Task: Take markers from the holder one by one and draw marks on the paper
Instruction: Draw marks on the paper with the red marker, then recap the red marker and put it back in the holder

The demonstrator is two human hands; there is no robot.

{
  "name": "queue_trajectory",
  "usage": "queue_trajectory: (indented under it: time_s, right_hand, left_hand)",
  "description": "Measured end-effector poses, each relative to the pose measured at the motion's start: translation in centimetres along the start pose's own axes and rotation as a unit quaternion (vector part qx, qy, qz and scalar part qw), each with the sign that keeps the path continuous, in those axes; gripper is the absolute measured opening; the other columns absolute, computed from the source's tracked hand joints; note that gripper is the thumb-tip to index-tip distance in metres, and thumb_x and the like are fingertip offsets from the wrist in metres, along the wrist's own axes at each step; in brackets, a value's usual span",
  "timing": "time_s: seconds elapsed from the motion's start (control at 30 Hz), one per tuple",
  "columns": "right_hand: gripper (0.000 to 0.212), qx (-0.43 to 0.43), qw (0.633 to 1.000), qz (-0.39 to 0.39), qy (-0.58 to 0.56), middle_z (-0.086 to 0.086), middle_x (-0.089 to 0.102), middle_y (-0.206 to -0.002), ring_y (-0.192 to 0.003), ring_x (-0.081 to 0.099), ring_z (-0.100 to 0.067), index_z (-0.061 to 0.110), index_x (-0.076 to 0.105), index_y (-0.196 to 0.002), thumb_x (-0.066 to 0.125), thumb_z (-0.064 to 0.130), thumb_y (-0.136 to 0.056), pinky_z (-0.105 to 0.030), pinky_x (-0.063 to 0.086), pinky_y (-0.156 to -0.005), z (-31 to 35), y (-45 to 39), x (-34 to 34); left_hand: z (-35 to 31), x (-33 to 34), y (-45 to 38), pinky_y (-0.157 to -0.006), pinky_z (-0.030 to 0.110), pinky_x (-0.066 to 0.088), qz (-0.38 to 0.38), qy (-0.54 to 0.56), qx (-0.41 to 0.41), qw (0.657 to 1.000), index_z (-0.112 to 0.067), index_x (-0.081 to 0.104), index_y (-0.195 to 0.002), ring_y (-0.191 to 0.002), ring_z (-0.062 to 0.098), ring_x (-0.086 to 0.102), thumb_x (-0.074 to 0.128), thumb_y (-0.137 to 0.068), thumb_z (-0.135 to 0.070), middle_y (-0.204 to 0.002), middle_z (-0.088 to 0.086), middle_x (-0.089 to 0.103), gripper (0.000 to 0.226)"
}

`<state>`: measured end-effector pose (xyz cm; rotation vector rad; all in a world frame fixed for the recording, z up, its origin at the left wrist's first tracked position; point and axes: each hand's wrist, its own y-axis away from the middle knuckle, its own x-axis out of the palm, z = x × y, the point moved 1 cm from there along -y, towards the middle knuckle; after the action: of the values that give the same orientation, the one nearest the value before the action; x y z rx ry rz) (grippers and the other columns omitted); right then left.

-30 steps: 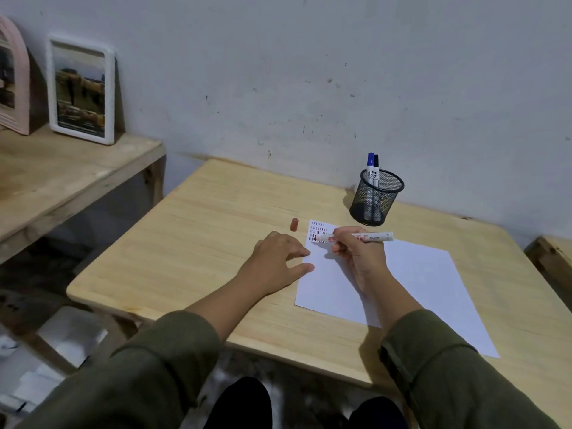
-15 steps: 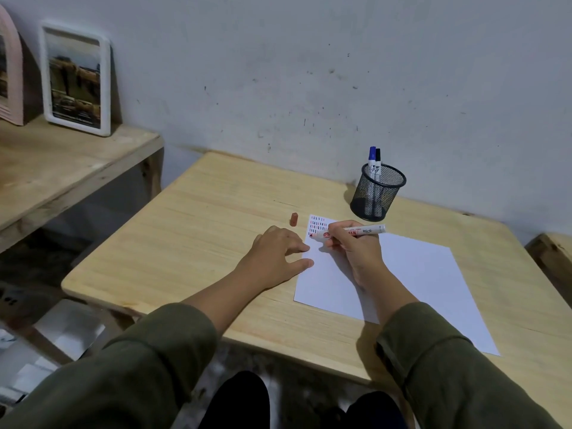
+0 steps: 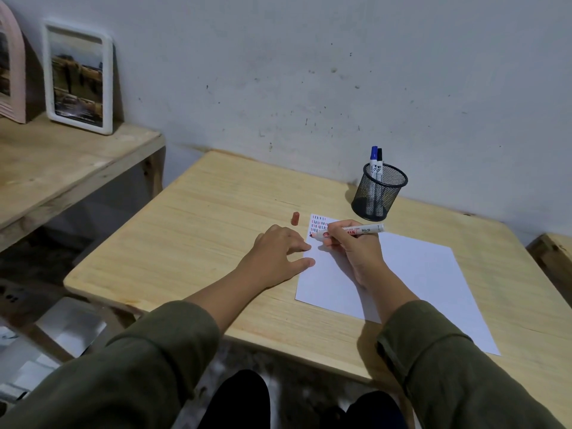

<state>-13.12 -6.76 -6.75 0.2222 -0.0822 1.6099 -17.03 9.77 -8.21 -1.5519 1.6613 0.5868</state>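
The right hand (image 3: pixel 356 252) is wrapped around a red marker (image 3: pixel 349 232), fingers pinching the barrel near its front end, and the red tip is down on the far left corner of the white paper (image 3: pixel 418 274), right at the bottom of a small block of short red, blue and black strokes (image 3: pixel 318 222). The marker lies low and nearly level, its white barrel pointing off to the right past the knuckles. Over on the other side, the left hand (image 3: pixel 278 258) rests palm-down on the wooden table (image 3: pixel 201 227), fingers loosely spread and holding nothing, with the fingertips touching the paper's left edge. Just beyond that hand, the marker's red cap (image 3: pixel 295 218) stands on the table, near the paper's corner. Behind the paper, close to the wall, sits the black mesh holder (image 3: pixel 380 196), with a blue marker (image 3: pixel 373 157) and a black marker (image 3: pixel 379 161) standing upright inside, side by side.
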Motion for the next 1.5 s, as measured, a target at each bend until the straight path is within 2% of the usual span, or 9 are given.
queue_trajectory:
  time_s: [0.3, 0.67, 0.8, 0.93, 1.03, 1.13, 1.23, 1.33, 1.5]
  right_hand:
    - [0.006, 0.006, 1.0, 0.011, -0.008, -0.022, 0.064, -0.069, -0.064, 0.066, -0.025, 0.001, 0.062, -0.078, 0.063, -0.003, -0.083, -0.037, 0.06, -0.071, -0.1, 0.0, -0.1]
    - [0.008, -0.001, 0.997, -0.008, -0.078, -0.011, 0.064, -0.055, -0.054, 0.063, -0.016, 0.003, 0.062, -0.079, 0.062, -0.003, -0.083, -0.03, 0.06, -0.062, 0.3, 0.0, -0.4]
    - [0.016, 0.006, 0.99, -0.005, -0.139, -0.014, 0.063, -0.059, -0.05, 0.062, -0.015, 0.005, 0.06, -0.095, 0.057, -0.008, -0.085, -0.025, 0.058, -0.055, 0.5, 0.0, -0.5]
    - [0.018, 0.002, 0.988, -0.004, -0.157, -0.013, 0.064, -0.059, -0.05, 0.063, -0.016, 0.004, 0.059, -0.099, 0.057, -0.008, -0.086, -0.031, 0.06, -0.059, 0.5, -0.2, -0.7]
    - [0.018, 0.004, 0.988, -0.004, -0.157, -0.012, 0.065, -0.059, -0.051, 0.063, -0.016, 0.005, 0.059, -0.099, 0.058, -0.007, -0.085, -0.033, 0.059, -0.061, 0.4, -0.3, -0.8]
    - [0.016, 0.003, 0.987, -0.002, -0.16, -0.011, 0.066, -0.059, -0.051, 0.064, -0.016, 0.005, 0.059, -0.097, 0.057, -0.006, -0.086, -0.032, 0.059, -0.059, 0.5, -0.4, -0.9]
    - [0.016, 0.004, 0.987, 0.0, -0.162, -0.012, 0.066, -0.059, -0.052, 0.064, -0.016, 0.005, 0.06, -0.097, 0.057, -0.006, -0.086, -0.032, 0.059, -0.058, 0.5, -0.4, -0.9]
    - [0.016, 0.004, 0.986, -0.002, -0.166, -0.012, 0.066, -0.06, -0.053, 0.064, -0.017, 0.005, 0.059, -0.098, 0.058, -0.006, -0.086, -0.033, 0.059, -0.058, 0.6, -0.5, -1.0]
    - [0.018, -0.008, 0.985, -0.018, -0.171, -0.008, 0.067, -0.062, -0.054, 0.064, -0.013, 0.006, 0.059, -0.099, 0.059, -0.004, -0.085, -0.029, 0.058, -0.055, 1.6, -0.2, -0.8]
  left_hand:
    - [0.0, 0.0, 0.0, -0.104, 0.038, 0.035, -0.002, 0.001, 0.0, 1.0, -0.029, 0.065, -0.114, -0.119, 0.013, 0.042, 0.063, -0.079, -0.046, -0.122, -0.008, 0.059, 0.04]
    - [0.0, 0.0, 0.0, -0.104, 0.038, 0.036, -0.001, 0.003, 0.002, 1.0, -0.028, 0.065, -0.113, -0.118, 0.012, 0.042, 0.063, -0.079, -0.046, -0.121, -0.009, 0.059, 0.039]
    - [0.0, -0.3, -0.2, -0.091, 0.02, 0.041, -0.059, 0.075, -0.006, 0.995, -0.023, 0.06, -0.108, -0.102, 0.007, 0.053, 0.068, -0.079, -0.036, -0.103, -0.01, 0.051, 0.033]
    - [0.2, -1.0, -1.5, -0.076, -0.005, 0.033, -0.153, 0.117, -0.038, 0.981, -0.023, 0.053, -0.119, -0.091, 0.003, 0.051, 0.061, -0.086, -0.022, -0.11, -0.008, 0.043, 0.034]
    - [0.4, -0.9, -3.4, -0.094, 0.019, 0.045, -0.121, 0.139, -0.056, 0.981, -0.03, 0.047, -0.131, -0.108, 0.009, 0.054, 0.055, -0.089, -0.013, -0.125, -0.001, 0.044, 0.046]
    - [0.6, -0.3, -5.2, -0.099, 0.039, 0.046, -0.1, 0.079, -0.043, 0.991, -0.027, 0.054, -0.127, -0.113, 0.02, 0.057, 0.053, -0.087, -0.007, -0.124, 0.003, 0.049, 0.045]
    - [0.5, 0.0, -5.9, -0.098, 0.032, 0.043, -0.09, 0.016, -0.041, 0.995, -0.016, 0.064, -0.115, -0.113, 0.023, 0.055, 0.053, -0.089, -0.01, -0.12, 0.007, 0.057, 0.029]
    - [0.4, 0.1, -6.2, -0.082, 0.028, 0.044, -0.096, -0.01, -0.058, 0.994, -0.011, 0.068, -0.102, -0.1, 0.025, 0.059, 0.051, -0.091, -0.009, -0.106, 0.01, 0.064, 0.02]
    - [-1.2, -0.9, -6.3, -0.068, 0.017, 0.05, -0.149, 0.143, -0.086, 0.975, -0.01, 0.067, -0.088, -0.081, 0.016, 0.063, 0.05, -0.086, 0.001, -0.089, 0.005, 0.068, 0.02]
